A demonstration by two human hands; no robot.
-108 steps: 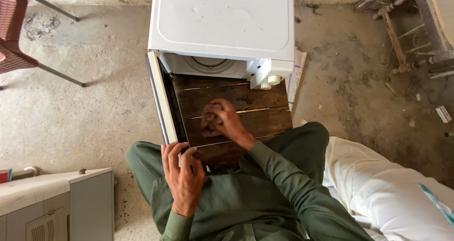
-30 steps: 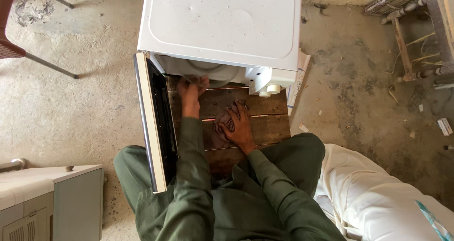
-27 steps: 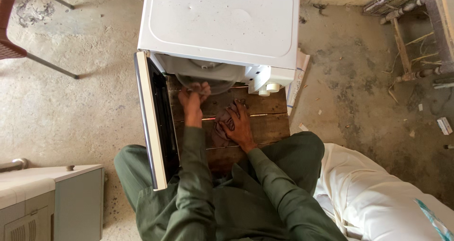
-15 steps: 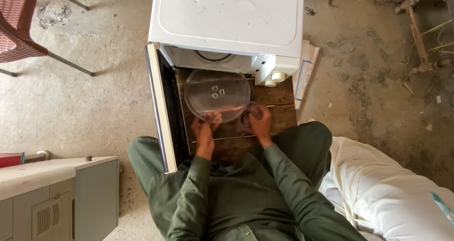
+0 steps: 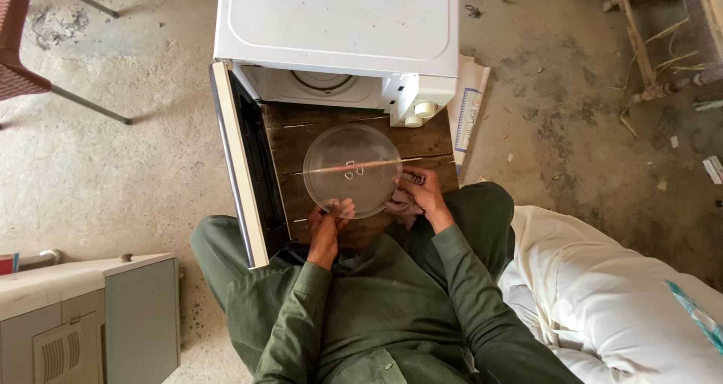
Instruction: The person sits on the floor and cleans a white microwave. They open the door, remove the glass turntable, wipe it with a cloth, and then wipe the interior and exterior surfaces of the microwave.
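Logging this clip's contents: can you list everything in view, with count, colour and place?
Microwave: one, white, top centre, door open to the left.
Glass plate: one, clear, round, above the wooden boards.
Cloth: one, brownish, at the plate's right edge.
Cabinet: one, grey-white, bottom left.
Chair: one, reddish, top left.
Person in white: one, bottom right.
Left hand: grips the plate's near rim.
Right hand: holds the cloth.

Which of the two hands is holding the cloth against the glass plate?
The right hand. It has the brown cloth bunched under its fingers at the glass plate's right edge; the left hand grips the near rim bare.
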